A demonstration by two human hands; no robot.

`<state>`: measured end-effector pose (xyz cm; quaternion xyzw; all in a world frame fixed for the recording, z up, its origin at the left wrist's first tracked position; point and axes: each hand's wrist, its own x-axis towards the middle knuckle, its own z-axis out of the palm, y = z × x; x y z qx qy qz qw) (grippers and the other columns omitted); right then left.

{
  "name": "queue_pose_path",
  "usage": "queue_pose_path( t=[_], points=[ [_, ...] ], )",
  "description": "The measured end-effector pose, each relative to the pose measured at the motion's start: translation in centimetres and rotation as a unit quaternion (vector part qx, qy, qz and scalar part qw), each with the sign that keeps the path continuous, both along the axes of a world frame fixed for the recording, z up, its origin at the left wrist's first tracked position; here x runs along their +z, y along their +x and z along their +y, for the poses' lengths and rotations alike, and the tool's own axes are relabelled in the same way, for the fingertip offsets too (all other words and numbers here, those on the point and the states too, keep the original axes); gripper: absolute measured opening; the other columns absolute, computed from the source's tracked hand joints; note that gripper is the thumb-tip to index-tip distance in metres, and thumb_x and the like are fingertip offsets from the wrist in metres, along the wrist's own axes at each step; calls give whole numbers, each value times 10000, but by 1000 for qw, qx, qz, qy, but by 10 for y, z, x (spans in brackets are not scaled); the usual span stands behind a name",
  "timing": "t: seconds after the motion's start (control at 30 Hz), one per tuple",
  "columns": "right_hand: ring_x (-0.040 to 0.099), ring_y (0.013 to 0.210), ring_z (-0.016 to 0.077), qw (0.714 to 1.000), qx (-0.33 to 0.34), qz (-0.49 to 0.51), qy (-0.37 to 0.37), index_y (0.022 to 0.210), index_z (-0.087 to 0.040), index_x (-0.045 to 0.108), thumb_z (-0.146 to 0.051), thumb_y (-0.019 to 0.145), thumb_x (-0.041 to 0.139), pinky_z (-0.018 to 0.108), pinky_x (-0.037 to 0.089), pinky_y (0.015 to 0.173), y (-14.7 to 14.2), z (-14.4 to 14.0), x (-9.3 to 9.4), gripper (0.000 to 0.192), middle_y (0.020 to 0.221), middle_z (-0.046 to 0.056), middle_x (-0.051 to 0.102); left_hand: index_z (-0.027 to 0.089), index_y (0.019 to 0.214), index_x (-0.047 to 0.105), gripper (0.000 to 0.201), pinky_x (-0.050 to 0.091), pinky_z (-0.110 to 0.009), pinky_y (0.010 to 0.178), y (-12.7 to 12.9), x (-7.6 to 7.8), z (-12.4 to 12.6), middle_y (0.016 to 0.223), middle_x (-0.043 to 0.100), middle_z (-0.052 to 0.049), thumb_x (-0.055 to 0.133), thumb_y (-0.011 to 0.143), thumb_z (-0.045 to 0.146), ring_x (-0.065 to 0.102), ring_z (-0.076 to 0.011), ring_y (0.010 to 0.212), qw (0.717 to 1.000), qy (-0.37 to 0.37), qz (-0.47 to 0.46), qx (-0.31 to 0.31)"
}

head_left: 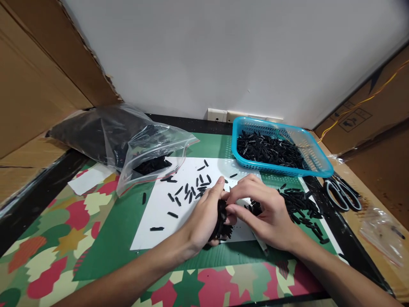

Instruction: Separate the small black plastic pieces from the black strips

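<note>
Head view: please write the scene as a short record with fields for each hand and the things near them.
left hand: holds a bunch of small black sticks
right hand: fingertips meet the bunch
white sheet: loose sticks scattered on it
blue basket: filled with black sticks
plastic bag: open, left rear
scissors: at right, untouched

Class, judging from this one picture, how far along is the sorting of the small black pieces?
Done: the blue basket already holds many black pieces. In hand: the left hand grips a bundle while the right hand pinches at it. Left: loose pieces on the white sheet, a pile beside it, and the plastic bag.
</note>
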<state>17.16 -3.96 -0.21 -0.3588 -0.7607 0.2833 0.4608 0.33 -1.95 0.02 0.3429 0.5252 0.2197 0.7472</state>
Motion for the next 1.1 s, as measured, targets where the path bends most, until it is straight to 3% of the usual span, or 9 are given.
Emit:
queue_pose_path(
  t=[0.17, 0.27, 0.57, 0.67, 0.8, 0.87, 0.93, 1.0, 1.1],
  points=[
    [594, 849, 187, 986, -93, 93, -100, 923, -222, 719, -238, 984, 720, 346, 460, 798, 4, 2, -5, 63, 880, 11, 698, 226, 725, 448, 549, 174, -139, 322, -5, 4, 5, 549, 393, 70, 592, 903, 725, 359, -81, 389, 994, -9, -109, -27],
    [586, 822, 179, 976, -104, 126, -145, 899, -214, 722, -276, 977, 727, 328, 450, 757, 6, 6, -8, 100, 862, 11, 685, 214, 677, 422, 525, 186, -140, 315, -8, 6, 6, 552, 382, 66, 592, 929, 642, 362, -79, 387, 986, -4, -161, -39],
    [577, 812, 178, 982, -92, 110, -125, 905, -208, 719, -264, 976, 724, 331, 447, 769, 9, 5, -8, 90, 862, 19, 677, 194, 628, 444, 413, 265, -150, 333, -10, 5, 4, 534, 383, 52, 549, 960, 416, 412, -92, 405, 982, 76, -168, -35],
    [525, 748, 152, 979, -121, 118, -117, 835, -200, 661, -300, 1024, 669, 307, 408, 708, 12, 6, -8, 214, 788, -1, 608, 195, 637, 442, 395, 256, -149, 343, -11, 5, 5, 537, 375, 59, 570, 947, 403, 410, -89, 405, 981, 66, -179, -28],
    [353, 571, 110, 969, -171, 137, -112, 598, -189, 459, -403, 1074, 588, 301, 268, 554, 18, 8, -11, 538, 593, -35, 406, 197, 632, 433, 392, 231, -141, 340, -12, 7, 5, 536, 364, 60, 558, 950, 389, 411, -91, 406, 981, 51, -187, -20],
    [370, 535, 105, 971, -161, 143, -109, 548, -188, 440, -419, 1075, 587, 297, 279, 532, 21, 9, -12, 593, 547, -32, 411, 197, 630, 434, 400, 228, -142, 340, -12, 8, 5, 535, 359, 60, 541, 959, 397, 413, -94, 408, 981, 46, -187, -19],
    [482, 565, 117, 973, -137, 150, -113, 672, -185, 606, -401, 1054, 632, 281, 380, 557, 22, 9, -12, 439, 625, -13, 555, 198, 628, 438, 407, 234, -148, 343, -12, 7, 4, 533, 359, 60, 534, 963, 408, 413, -96, 409, 981, 46, -185, -21],
    [595, 648, 135, 977, -99, 143, -122, 1005, -200, 724, -369, 1027, 679, 281, 491, 620, 21, 8, -10, 175, 829, 17, 691, 197, 626, 444, 410, 242, -155, 351, -12, 6, 4, 531, 363, 61, 541, 960, 415, 413, -96, 410, 981, 52, -184, -26],
    [688, 765, 146, 988, -57, 99, -108, 1212, -231, 716, -297, 1005, 714, 281, 571, 703, 18, 5, -8, 217, 1028, 43, 752, 198, 626, 444, 415, 240, -163, 360, -12, 5, 4, 530, 364, 63, 550, 956, 425, 403, -93, 406, 980, 59, -185, -34]
  ],
)
